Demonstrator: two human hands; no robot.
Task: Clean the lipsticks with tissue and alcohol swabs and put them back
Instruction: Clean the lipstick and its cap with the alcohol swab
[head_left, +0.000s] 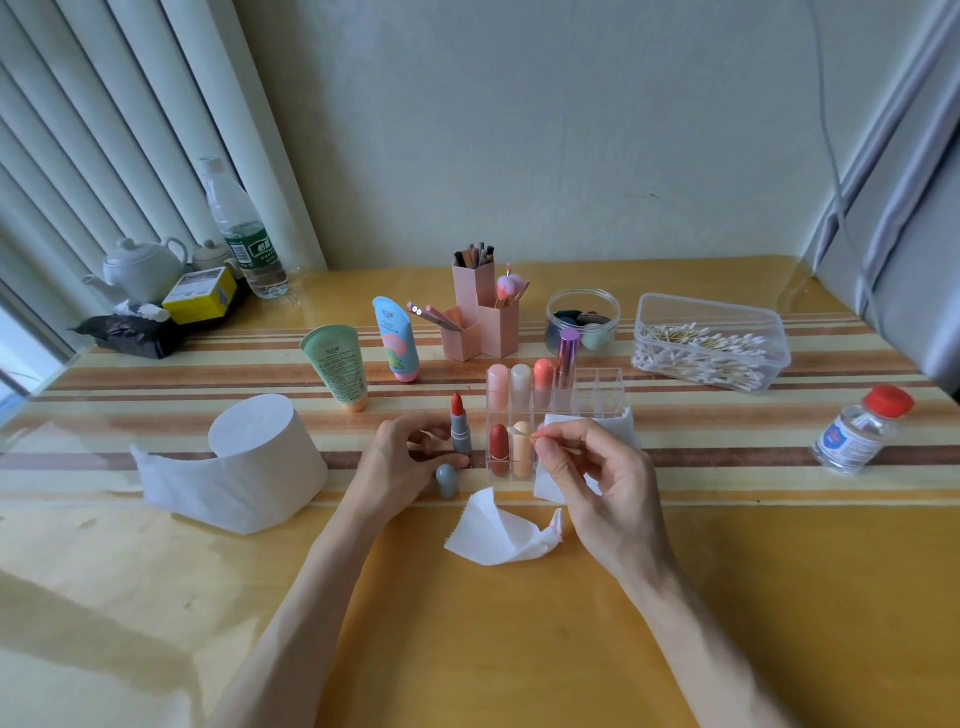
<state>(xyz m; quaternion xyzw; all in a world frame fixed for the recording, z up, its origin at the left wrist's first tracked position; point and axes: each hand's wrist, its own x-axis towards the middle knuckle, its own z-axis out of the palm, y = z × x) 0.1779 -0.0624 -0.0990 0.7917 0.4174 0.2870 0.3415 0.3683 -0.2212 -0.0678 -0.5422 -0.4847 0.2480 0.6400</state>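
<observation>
An uncapped grey lipstick (459, 427) with a red tip stands upright on the table, and my left hand (405, 457) holds its base between fingers and thumb. Its grey cap (447, 480) stands just below the hand. My right hand (592, 478) pinches a cotton swab (524, 435) whose tip points left, in front of the clear organizer (602, 382). Several capped lipsticks stand in the organizer. A crumpled tissue (498, 535) lies between my forearms, and another tissue (621, 423) lies under my right hand.
A toilet paper roll (260, 457) sits at left. The alcohol bottle (857, 431) with a red cap is at right, the swab box (709, 343) behind it. Two cream tubes (337, 366), pink brush holders (478, 322) and a sponge jar (584, 319) stand further back.
</observation>
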